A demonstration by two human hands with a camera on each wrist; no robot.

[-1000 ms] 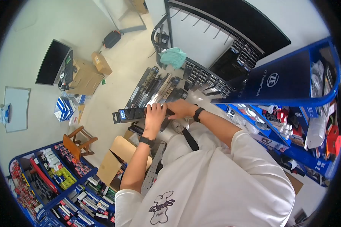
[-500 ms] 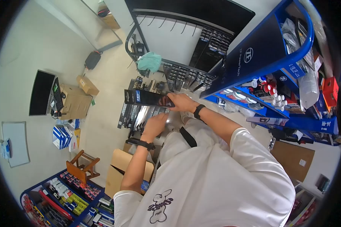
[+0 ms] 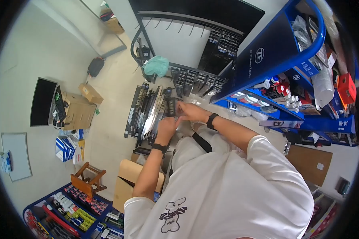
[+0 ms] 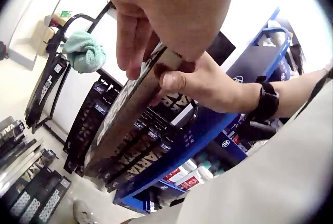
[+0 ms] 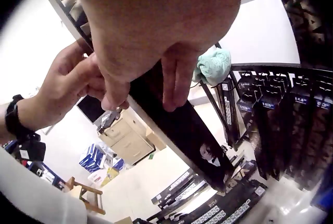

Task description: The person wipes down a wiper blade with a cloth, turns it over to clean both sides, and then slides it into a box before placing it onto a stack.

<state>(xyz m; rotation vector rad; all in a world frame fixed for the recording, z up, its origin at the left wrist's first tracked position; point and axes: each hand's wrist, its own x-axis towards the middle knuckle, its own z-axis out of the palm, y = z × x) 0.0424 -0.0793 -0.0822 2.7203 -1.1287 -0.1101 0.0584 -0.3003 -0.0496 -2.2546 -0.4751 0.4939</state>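
Bent fingers of the right hand [image 3: 192, 111] curl round a long dark package [image 5: 182, 130] and grip it in front of the body; the left hand [image 3: 167, 129] has curled fingers close against its edge, though whether they grip it cannot be told. VARTA reads on packages [image 4: 140, 164] hanging beyond in the left wrist view; ZF and PowerTech mark the blue rack [image 3: 259, 71] in the head view; the wooden stool [image 3: 85, 179] shows there and in the right wrist view, but not in the left wrist view.
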